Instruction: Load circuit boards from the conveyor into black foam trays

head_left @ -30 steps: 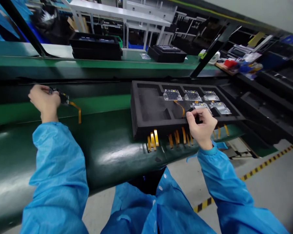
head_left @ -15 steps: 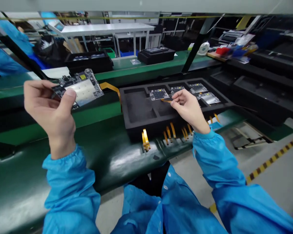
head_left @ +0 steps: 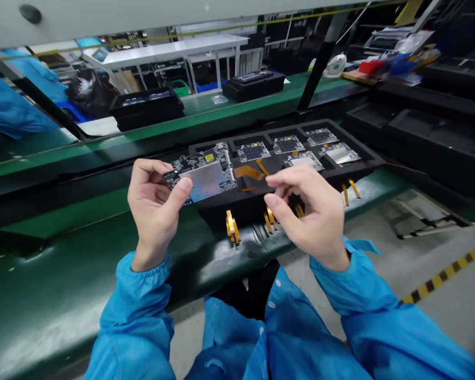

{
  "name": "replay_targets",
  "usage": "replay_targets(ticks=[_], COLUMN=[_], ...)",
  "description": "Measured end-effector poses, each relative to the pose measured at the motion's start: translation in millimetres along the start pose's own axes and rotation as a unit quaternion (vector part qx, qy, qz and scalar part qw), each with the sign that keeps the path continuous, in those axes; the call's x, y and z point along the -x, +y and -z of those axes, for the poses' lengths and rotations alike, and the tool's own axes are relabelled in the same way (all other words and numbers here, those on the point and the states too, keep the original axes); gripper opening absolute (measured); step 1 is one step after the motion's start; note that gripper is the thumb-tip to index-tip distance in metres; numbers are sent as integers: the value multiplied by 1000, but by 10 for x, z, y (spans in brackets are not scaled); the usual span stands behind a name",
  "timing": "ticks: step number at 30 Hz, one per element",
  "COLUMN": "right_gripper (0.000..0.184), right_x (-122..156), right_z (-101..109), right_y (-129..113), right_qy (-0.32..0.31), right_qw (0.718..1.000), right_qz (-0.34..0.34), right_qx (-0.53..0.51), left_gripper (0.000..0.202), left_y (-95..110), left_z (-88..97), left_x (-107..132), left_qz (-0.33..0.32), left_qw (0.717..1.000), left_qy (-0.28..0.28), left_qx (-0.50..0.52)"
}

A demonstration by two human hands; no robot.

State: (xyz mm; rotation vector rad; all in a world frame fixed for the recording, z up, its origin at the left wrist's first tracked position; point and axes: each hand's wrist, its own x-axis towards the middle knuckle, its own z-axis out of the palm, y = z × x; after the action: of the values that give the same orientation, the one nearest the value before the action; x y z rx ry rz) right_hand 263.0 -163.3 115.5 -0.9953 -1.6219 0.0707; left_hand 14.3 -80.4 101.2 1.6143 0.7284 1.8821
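Silver and black, one circuit board (head_left: pixel 208 181) is pinched in my left hand (head_left: pixel 155 203), by the left end of one black tray (head_left: pixel 358 170) bearing five other boards (head_left: pixel 254 152). My right hand (head_left: pixel 312 216), thumb and forefinger slightly parted, is beside its one orange ribbon (head_left: pixel 248 172)

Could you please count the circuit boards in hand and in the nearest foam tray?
6: one circuit board in the left hand, three in the far row of the foam tray, two in its near row. Others may be hidden behind the right hand.
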Motion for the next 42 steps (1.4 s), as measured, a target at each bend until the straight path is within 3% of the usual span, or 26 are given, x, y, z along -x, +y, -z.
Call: replay_targets(ticks=[7, 13, 18, 22, 26, 32, 42], right_gripper=[17, 27, 36, 39, 44, 47, 46], right_x=[-71, -54, -106, -97, -22, 78, 146], right_z=[-144, -58, 9, -3, -20, -37, -42], right_y=[-17, -54, -53, -89, -80, -13, 65], right_qy=[-41, -69, -68, -99, -112, -80, -68], right_qw=[991, 977, 962, 956, 948, 949, 951], right_qz=[-112, -164, -189, -198, -221, -234, -228], right_qx=[-65, -120, -183, -194, -202, -194, -195], left_gripper=[54, 49, 41, 30, 30, 25, 27], left_y=[105, 166, 189, 233, 248, 264, 323], left_z=[-188, -230, -184, -136, -105, -102, -106], left_x=[231, 298, 315, 353, 386, 395, 347], left_qz=[-26, -25, -4, -36, -69, -104, -82], left_qw=[998, 994, 972, 948, 945, 937, 912], left_qy=[-44, -105, -231, -314, -312, -320, -379], left_qx=[-33, -24, -31, -31, -64, -96, -135])
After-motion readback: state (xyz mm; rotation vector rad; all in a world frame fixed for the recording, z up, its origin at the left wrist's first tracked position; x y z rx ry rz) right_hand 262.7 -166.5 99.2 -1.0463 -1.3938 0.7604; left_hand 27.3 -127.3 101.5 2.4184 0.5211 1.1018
